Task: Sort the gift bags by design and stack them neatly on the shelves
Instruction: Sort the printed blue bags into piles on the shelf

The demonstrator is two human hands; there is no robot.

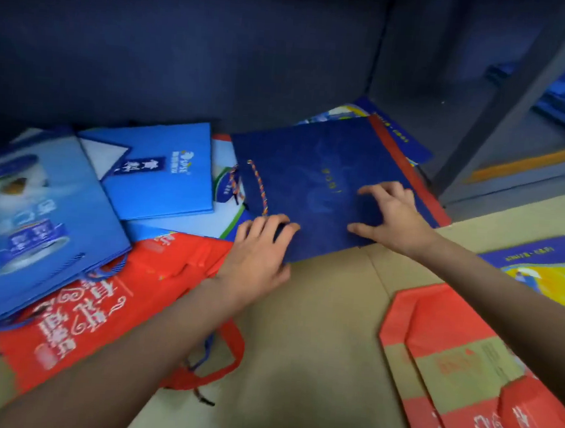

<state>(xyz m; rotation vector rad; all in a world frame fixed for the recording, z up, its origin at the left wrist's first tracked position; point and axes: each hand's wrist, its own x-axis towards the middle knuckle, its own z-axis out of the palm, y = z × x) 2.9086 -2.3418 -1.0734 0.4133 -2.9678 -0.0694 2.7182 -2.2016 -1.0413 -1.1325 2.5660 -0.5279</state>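
two hands, left hand [259, 245] and right hand [395, 218], one navy bag [313, 182], three light blue bags, two red bags, two parrot-print bags partly hidden

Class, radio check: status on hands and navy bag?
Both hands on navy bag: left hand grips near edge, right hand presses top. Bag overlaps others. Nothing blocking.
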